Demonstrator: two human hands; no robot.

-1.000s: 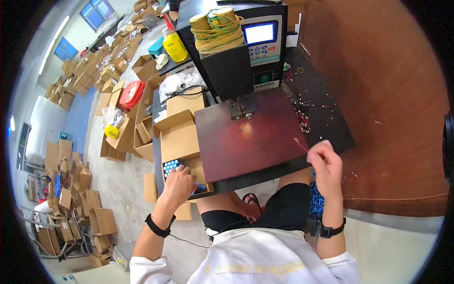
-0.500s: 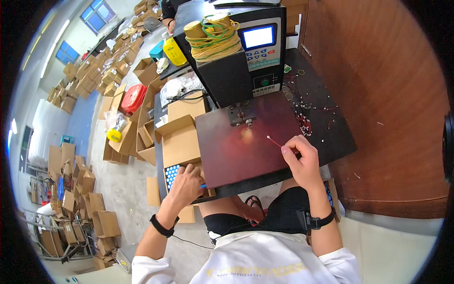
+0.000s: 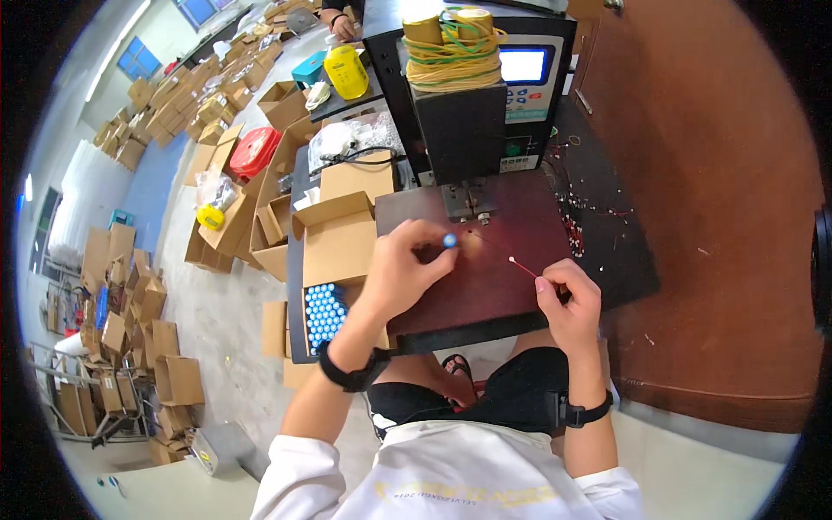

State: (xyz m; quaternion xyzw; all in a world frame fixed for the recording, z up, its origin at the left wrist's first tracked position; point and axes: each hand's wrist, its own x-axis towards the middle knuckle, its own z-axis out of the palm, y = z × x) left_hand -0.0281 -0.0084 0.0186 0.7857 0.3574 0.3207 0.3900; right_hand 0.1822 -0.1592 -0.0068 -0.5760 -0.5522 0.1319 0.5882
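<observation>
A blue cylindrical battery cell (image 3: 450, 241) is pinched between the thumb and fingers of my left hand (image 3: 407, 269), one end facing up, just in front of the electrodes (image 3: 468, 204) of a black spot-welding machine (image 3: 459, 130). My right hand (image 3: 569, 299) is closed on a thin red wire lead (image 3: 524, 269) with a small white connector (image 3: 511, 259). A fine dark strand runs from the connector toward the electrodes. Beneath both hands lies a dark red work board (image 3: 511, 299). Left of it, an open cardboard box (image 3: 334, 232) holds several upright blue cells (image 3: 323, 314).
Loose red and black wire leads (image 3: 576, 221) are strewn right of the board. Rubber bands (image 3: 455, 65) wrap posts on the machine. A yellow bottle (image 3: 347, 74) stands behind left, near another person's hand (image 3: 343, 28). A brown wooden panel (image 3: 693, 217) borders the right side.
My left hand has moved from the box of cells up to the electrodes, bringing out one cell. My right hand, still gripping the lead, has shifted slightly. The view has shifted too.
</observation>
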